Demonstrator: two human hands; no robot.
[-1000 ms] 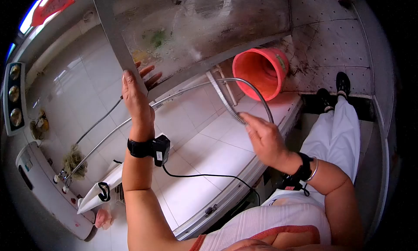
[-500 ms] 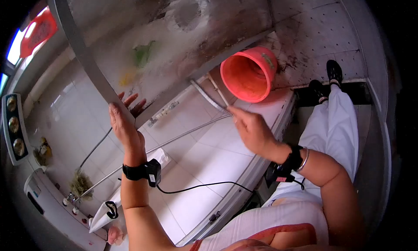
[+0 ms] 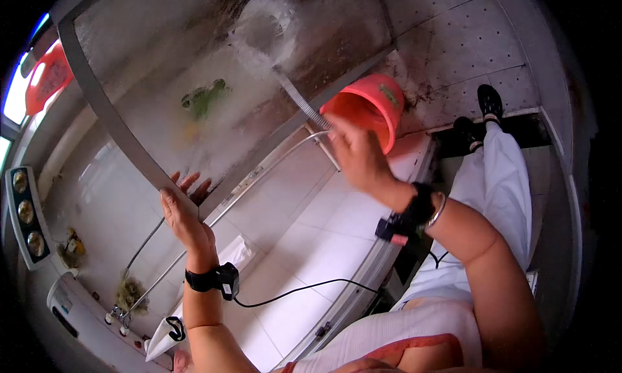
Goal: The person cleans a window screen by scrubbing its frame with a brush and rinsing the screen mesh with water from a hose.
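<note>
My left hand (image 3: 188,217) holds the edge of a grey-framed glass panel (image 3: 149,156), its fingers on the glass side and its thumb along the frame. The glass is cloudy and wet, with a whitish ring-shaped patch (image 3: 265,30) near the top. In my closed right hand (image 3: 363,156), slightly blurred, is a ribbed metal shower hose (image 3: 298,98). One ribbed length points from the hand up toward the whitish patch. A thinner length runs down left toward a wall tap (image 3: 120,315). Just beyond my right hand, a red bucket (image 3: 389,101) lies tilted, partly hidden.
A white tiled ledge (image 3: 311,243) with a metal rail lies below my hands. Perforated floor tiles (image 3: 453,36) are at upper right, near my feet. A white water heater (image 3: 84,315) and a lamp panel (image 3: 26,211) are on the left. A black cable (image 3: 291,287) trails from my left wrist.
My right hand has moved up and left with the shower hose, whose ribbed length now reaches higher across the glass. My left hand keeps its hold on the panel. The view has shifted slightly.
</note>
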